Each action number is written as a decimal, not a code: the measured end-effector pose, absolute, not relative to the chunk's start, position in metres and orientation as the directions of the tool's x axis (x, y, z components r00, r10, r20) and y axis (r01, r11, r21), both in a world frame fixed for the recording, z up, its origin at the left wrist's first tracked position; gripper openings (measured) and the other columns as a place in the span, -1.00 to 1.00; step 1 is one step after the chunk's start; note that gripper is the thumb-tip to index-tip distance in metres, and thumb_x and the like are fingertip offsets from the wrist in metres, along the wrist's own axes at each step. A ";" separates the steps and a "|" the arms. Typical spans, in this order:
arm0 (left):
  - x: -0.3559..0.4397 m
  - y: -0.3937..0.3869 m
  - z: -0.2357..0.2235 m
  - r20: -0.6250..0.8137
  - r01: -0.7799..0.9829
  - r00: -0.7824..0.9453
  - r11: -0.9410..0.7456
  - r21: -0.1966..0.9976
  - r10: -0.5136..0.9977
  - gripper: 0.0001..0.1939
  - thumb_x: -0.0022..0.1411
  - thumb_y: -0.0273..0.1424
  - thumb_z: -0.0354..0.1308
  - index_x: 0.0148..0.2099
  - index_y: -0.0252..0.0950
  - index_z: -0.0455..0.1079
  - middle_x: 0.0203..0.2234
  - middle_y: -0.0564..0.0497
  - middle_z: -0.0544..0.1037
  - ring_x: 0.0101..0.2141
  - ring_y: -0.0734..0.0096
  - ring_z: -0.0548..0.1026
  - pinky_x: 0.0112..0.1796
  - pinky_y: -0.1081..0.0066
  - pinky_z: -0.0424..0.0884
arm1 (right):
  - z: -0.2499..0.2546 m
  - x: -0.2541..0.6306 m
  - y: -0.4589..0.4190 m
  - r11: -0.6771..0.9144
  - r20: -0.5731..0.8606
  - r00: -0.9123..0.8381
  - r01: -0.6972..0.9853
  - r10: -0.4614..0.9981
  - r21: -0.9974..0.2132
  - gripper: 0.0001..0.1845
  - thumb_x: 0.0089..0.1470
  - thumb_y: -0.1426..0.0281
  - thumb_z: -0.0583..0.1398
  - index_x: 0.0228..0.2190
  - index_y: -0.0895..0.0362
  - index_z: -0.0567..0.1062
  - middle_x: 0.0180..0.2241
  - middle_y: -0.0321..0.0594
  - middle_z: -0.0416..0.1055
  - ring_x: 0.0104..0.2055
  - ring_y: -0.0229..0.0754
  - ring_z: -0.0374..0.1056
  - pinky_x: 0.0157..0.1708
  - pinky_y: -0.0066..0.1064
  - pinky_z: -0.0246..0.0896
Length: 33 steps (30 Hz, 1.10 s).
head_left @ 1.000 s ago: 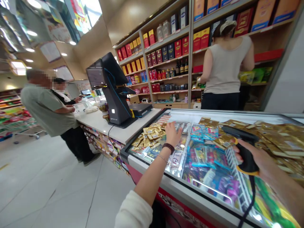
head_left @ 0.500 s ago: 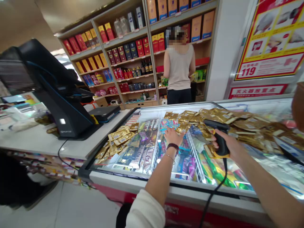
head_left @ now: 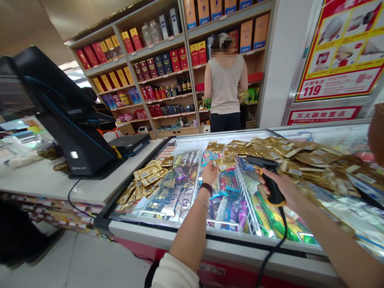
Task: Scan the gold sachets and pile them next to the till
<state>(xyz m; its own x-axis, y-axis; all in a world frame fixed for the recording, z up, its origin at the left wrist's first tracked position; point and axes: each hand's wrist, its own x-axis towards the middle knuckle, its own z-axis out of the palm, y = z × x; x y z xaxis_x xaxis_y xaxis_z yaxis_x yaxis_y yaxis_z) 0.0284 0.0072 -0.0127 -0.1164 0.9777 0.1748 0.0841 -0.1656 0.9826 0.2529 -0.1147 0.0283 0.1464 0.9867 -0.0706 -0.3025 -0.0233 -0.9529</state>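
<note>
Over the glass top of a freezer (head_left: 141, 232), my left hand (head_left: 209, 175) is closed, its fingers pinching the edge of a gold foil packet (head_left: 225, 162). My right hand (head_left: 280, 185) grips a black and yellow barcode scanner (head_left: 271, 187), whose head points left toward that packet. The scanner's cord hangs down over the freezer's front edge. Blue and pink packets (head_left: 209, 157) lie just beyond my left fingers. More gold packets (head_left: 277, 147) are heaped behind and right of the scanner, with a smaller pile (head_left: 151, 172) on the left.
Wire baskets (head_left: 244, 200) of wrapped ices show beneath the glass. Left of the freezer, a black checkout terminal (head_left: 87, 132) and a flat black device (head_left: 130, 144) stand on a white counter (head_left: 99, 186). A person (head_left: 225, 86) faces the shelves (head_left: 168, 80) behind.
My left hand has drawn back slightly to the left and closed on the gold packet. My right hand has shifted the scanner left, closer to it.
</note>
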 end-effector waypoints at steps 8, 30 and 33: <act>0.020 0.009 -0.008 0.074 -0.267 0.069 -0.054 0.962 0.995 -0.79 0.25 -0.29 0.32 -0.12 -0.29 0.52 -0.16 -0.11 0.68 -0.12 0.22 0.65 0.05 0.08 0.56 | 0.028 0.240 -0.122 -0.026 -0.032 0.055 -0.112 0.998 -0.993 -0.48 -0.09 -0.06 0.43 -0.47 0.10 0.44 -0.60 -0.34 0.35 -0.67 -0.33 0.21 -0.71 -0.47 0.07; 0.014 0.004 0.003 0.027 -0.277 0.101 0.002 0.961 0.995 -0.77 0.29 -0.37 0.26 -0.04 -0.36 0.55 -0.23 -0.13 0.69 -0.14 0.19 0.66 0.06 0.04 0.56 | 0.025 0.243 -0.123 -0.018 -0.018 0.002 0.085 1.000 -0.996 -0.49 -0.01 -0.08 0.37 -0.40 0.13 0.49 -0.62 -0.34 0.36 -0.69 -0.31 0.21 -0.68 -0.44 0.06; 0.015 0.004 0.003 0.032 -0.273 0.093 -0.005 0.962 0.995 -0.78 0.29 -0.37 0.25 -0.06 -0.36 0.54 -0.22 -0.14 0.68 -0.13 0.19 0.66 0.03 0.06 0.58 | 0.033 0.237 -0.128 -0.023 -0.020 0.034 0.070 0.999 -0.997 -0.48 -0.06 -0.07 0.40 -0.41 0.14 0.51 -0.61 -0.34 0.36 -0.69 -0.32 0.20 -0.68 -0.44 0.06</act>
